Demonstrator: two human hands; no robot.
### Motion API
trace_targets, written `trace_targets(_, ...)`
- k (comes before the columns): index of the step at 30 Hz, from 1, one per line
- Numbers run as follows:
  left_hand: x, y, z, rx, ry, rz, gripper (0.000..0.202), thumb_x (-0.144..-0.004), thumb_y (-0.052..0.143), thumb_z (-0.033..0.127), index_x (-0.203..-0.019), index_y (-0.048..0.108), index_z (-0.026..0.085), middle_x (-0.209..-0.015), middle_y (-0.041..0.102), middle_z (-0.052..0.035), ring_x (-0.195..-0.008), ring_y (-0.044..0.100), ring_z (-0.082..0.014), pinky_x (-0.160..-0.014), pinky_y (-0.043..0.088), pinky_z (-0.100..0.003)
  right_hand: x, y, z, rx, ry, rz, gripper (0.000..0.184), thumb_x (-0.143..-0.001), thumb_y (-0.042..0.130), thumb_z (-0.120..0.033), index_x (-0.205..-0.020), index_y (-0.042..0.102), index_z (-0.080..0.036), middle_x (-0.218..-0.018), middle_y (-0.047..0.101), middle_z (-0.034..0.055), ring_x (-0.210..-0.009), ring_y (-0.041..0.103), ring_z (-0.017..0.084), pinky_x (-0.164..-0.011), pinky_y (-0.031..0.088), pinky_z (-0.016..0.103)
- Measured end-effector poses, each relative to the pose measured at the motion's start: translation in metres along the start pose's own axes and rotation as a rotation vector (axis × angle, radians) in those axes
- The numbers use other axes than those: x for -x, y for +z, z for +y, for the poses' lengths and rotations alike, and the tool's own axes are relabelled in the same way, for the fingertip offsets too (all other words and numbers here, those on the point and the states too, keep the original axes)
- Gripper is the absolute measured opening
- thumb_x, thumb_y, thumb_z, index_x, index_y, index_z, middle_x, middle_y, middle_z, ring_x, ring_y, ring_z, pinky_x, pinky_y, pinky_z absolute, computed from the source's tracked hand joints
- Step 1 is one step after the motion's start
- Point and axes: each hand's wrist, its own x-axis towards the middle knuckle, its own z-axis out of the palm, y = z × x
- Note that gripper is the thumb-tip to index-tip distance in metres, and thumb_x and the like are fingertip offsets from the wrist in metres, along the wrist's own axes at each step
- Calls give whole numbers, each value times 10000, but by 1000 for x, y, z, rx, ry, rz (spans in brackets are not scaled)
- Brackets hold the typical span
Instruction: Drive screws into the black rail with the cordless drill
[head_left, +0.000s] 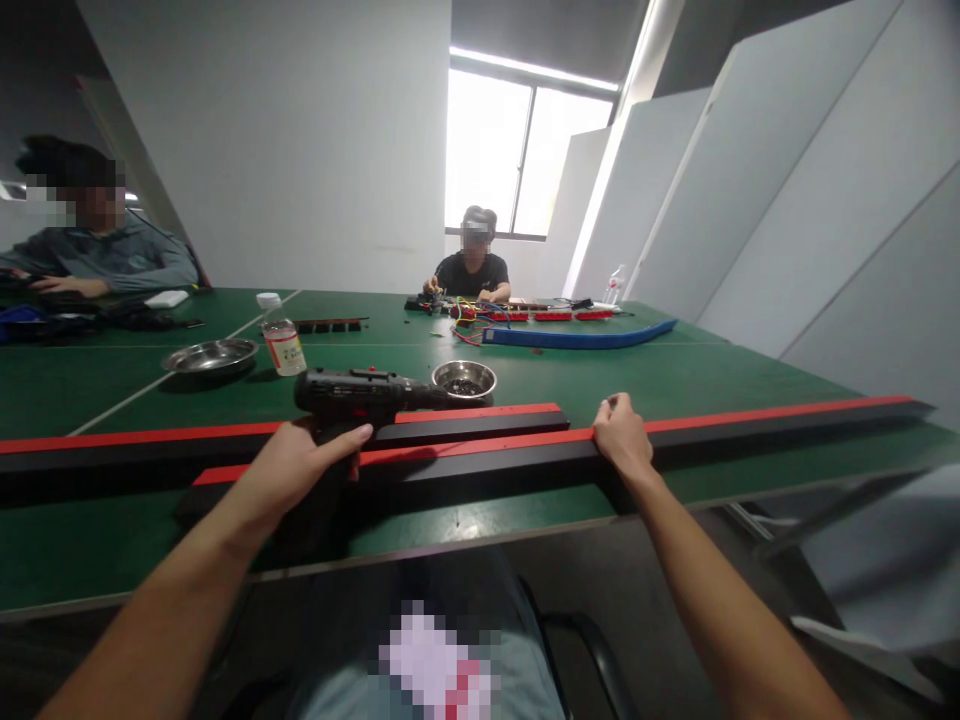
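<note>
In the head view, my left hand [294, 462] is wrapped round the handle of a black cordless drill [352, 390], its nose pointing right. Below the drill lies a long black bar with a red top [720, 428], stretching far to the right. My right hand [624, 438] rests at this bar's red face with thumb and fingers pinched together; anything between them is too small to make out. Behind the near bar, a second red-topped black bar [142, 442] runs off to the left. A metal bowl [437, 382] holding small dark pieces stands just beyond the drill's nose.
A metal dish [176, 362] and a plastic bottle [285, 345] stand on the green table [585, 372]. Farther back lie a blue curved strip [577, 337] and colourful wires [469, 315]. One person [472, 270] sits opposite, another person [112, 255] at the left.
</note>
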Motion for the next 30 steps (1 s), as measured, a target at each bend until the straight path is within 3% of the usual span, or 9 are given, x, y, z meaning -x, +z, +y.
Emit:
trace_targets(1, 2, 12, -5, 73, -58, -60, 404, -663, 815, 545, -568, 715, 165, -582, 692, -76, -561, 645, -236, -542, 513, -314, 4, 1, -4, -7, 1, 12, 423, -1013, 321, -427, -1273, 550, -183, -1017, 707, 187, -959, 685, 328, -802, 489, 412)
trace_targets(3, 6, 30, -14, 216, -153, -73, 405, -694, 785, 565, -643, 730, 167, -629, 716, -92, -579, 673, -248, -545, 530, -327, 11, 2, -9, -16, 1, 31, 418, -1010, 326, -415, -1260, 559, -176, -996, 711, 189, -939, 690, 329, -785, 492, 407)
trace_targets(6, 13, 40, -23, 341, -179, 31, 391, -659, 836, 511, -808, 744, 162, -694, 745, -96, -629, 710, -260, -578, 563, -335, 16, 3, -13, -17, -1, 42, 410, -1012, 328, -400, -1252, 566, -168, -974, 714, 191, -929, 694, 321, -785, 494, 401)
trace_targets(12, 30, 41, -29, 573, -296, 103, 359, -701, 809, 466, -775, 702, 132, -646, 701, -46, -533, 656, -179, -494, 528, -262, 17, 4, -14, -12, 2, 50, 406, -1015, 328, -397, -1247, 568, -166, -959, 717, 191, -915, 698, 316, -784, 496, 396)
trace_targets(17, 29, 42, -38, 605, -234, 199, 308, -727, 784, 429, -739, 695, 134, -625, 690, -27, -522, 650, -172, -491, 538, -260, 21, 5, -18, -15, -21, 15, 404, -1017, 318, -415, -1241, 562, -184, -970, 716, 189, -924, 696, 329, -784, 495, 412)
trace_targets(30, 19, 22, -54, 494, -133, 269, 338, -740, 785, 443, -806, 688, 126, -637, 697, -16, -527, 661, -170, -523, 550, -256, 36, 13, -37, -27, -51, -34, 384, -1011, 315, -426, -1222, 546, -204, -976, 707, 179, -912, 694, 342, -794, 492, 438)
